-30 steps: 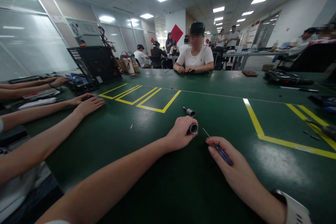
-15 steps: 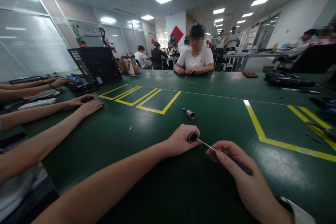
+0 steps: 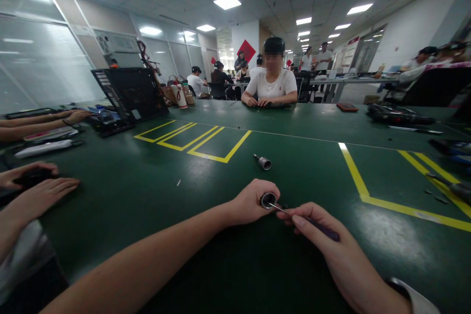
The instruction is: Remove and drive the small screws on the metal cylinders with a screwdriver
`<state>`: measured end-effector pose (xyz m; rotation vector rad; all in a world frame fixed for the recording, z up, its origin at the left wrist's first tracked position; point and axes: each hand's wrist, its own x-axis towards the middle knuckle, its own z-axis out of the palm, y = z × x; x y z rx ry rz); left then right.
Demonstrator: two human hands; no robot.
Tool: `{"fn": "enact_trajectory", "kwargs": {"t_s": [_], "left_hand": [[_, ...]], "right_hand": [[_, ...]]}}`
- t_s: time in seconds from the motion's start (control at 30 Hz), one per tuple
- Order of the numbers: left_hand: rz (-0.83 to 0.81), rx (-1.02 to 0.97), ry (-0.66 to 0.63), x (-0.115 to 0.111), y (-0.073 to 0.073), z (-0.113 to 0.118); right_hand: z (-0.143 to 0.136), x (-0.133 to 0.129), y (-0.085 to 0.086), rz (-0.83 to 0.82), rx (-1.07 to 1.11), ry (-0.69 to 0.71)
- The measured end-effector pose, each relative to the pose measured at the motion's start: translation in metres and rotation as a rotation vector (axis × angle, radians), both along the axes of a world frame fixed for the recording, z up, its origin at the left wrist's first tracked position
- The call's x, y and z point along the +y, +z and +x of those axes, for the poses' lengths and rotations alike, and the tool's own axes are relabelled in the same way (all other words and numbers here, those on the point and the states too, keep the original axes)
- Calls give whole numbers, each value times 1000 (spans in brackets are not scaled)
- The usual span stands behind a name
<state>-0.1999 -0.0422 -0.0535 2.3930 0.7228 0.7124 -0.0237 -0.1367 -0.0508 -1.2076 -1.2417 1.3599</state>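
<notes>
My left hand (image 3: 253, 200) is wrapped round a dark cylindrical part (image 3: 268, 200) whose round, metal-rimmed mouth faces me. The rest of that part is hidden in my fist. In my right hand (image 3: 318, 228) is a thin screwdriver (image 3: 324, 229) with a dark handle. Its slim shaft points left, and the end reaches into the mouth of the cylinder. Just beyond my right fingertips a tiny dark piece (image 3: 285, 206) shows against the green tabletop. Farther off, a metal socket bit (image 3: 264, 162) lies on its side.
Yellow tape outlines (image 3: 208, 157) mark the green table (image 3: 154, 225). At the left are a co-worker's hands (image 3: 44, 191) on a dark object, and a black panel (image 3: 130, 93). Across the table sits a person (image 3: 272, 81). A dark tool (image 3: 451, 186) lies at the right.
The screwdriver and my right hand have shifted slightly left and down, the tip deeper at the cylinder's mouth. A tiny dark piece now shows by my fingers. The co-worker's hands have drawn back left.
</notes>
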Motion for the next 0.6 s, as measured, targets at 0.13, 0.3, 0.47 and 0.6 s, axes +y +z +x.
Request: {"fn": "enact_trajectory", "kwargs": {"t_s": [0.13, 0.3, 0.47, 0.6], "left_hand": [[-55, -65, 2, -2, 2, 2], [-81, -144, 51, -4, 1, 4], [41, -126, 135, -3, -2, 4], [70, -84, 150, -3, -2, 4]], "right_hand": [[0, -1, 1, -35, 65, -28], [-2, -1, -1, -1, 57, -16], [-2, 0, -3, 73, -28, -58], [-1, 0, -4, 68, -48, -39]]}}
